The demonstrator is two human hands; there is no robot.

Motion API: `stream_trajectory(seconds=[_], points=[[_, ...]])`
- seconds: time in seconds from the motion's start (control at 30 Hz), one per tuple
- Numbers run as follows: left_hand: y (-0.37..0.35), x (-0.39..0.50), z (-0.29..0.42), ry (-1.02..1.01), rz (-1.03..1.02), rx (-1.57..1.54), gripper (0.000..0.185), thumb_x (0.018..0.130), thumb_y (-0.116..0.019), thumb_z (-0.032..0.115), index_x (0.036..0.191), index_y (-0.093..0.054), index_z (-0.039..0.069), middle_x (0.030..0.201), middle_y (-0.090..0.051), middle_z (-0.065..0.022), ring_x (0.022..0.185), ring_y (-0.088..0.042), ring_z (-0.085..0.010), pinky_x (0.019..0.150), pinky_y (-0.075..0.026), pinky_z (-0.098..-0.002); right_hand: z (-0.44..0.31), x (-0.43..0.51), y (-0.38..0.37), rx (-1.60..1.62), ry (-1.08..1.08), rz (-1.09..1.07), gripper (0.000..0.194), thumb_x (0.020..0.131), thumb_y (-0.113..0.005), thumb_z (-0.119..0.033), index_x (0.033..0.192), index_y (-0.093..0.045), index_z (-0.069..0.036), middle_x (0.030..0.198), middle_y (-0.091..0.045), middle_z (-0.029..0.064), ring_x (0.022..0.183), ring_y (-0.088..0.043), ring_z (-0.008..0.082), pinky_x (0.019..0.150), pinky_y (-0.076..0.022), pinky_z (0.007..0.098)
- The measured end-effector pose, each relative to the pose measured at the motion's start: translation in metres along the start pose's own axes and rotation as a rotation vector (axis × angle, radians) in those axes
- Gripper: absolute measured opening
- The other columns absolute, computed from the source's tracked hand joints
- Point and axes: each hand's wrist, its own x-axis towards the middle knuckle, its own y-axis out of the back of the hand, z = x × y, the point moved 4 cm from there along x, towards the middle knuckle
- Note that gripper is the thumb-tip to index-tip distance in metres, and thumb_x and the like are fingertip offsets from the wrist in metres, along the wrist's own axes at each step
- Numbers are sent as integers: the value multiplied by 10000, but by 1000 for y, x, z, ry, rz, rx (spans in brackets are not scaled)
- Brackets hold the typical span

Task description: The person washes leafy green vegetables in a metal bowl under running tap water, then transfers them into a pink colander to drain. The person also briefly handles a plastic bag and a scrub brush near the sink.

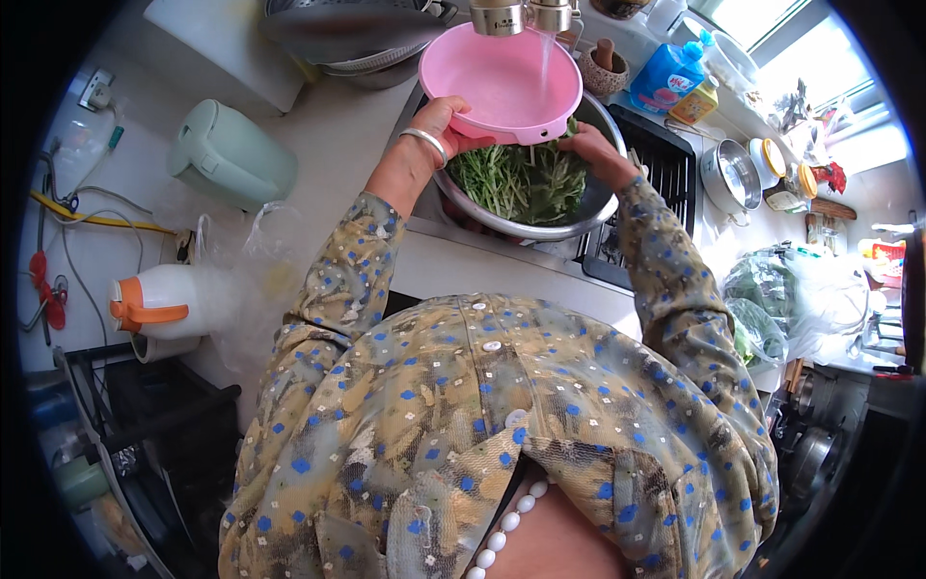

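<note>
My left hand (443, 129), with a silver bangle at the wrist, grips the near left rim of a pink plastic basin (492, 79). A stream of water (545, 69) falls from the faucet (499, 18) into this basin. Below it sits a large stainless steel bowl (532, 230) of long-stemmed leafy greens (499, 181), partly hidden by the pink basin. My right hand (597, 150) is over the bowl's right side, beside the basin's near rim. Some leaves show at its fingers, which are curled around them; the fingertips are partly hidden.
A black drying rack (655, 166) lies right of the bowl. Behind it stand a stone mortar (604, 72) and a blue detergent bottle (665, 78). A steel pot (731, 174) and bagged vegetables (759, 286) are farther right. A pale green pitcher (231, 155) and white jug (170, 300) stand left.
</note>
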Motion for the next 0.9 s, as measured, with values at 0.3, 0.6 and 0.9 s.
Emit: stream_trajectory(seconds=[0.3, 0.6, 0.9], points=[[5, -1, -7, -4, 17, -5, 461, 729, -527, 89, 1154, -381, -13, 1116, -477, -188, 1010, -515, -345, 756, -519, -487, 17, 10, 9, -868, 171, 363, 750, 687, -635, -391, 1266, -320, -34, 1198, -375, 353, 1113, -415, 450, 908, -380, 462], [4, 4, -12, 36, 37, -14, 500, 733, -477, 63, 1200, -322, -27, 1165, -447, -215, 1028, -496, -386, 745, -516, -506, 29, 32, -7, -970, 220, 304, 150, 671, -528, -112, 795, -599, -65, 810, -613, 185, 801, -587, 348, 721, -463, 401], [-3, 7, -16, 57, -3, -29, 505, 730, -481, 63, 1204, -325, -13, 1174, -441, -205, 1040, -493, -371, 733, -518, -505, 36, -12, -17, -1122, 475, 188, 348, 656, -553, -41, 999, -578, -101, 1150, -502, 172, 1136, -429, 349, 860, -417, 456]])
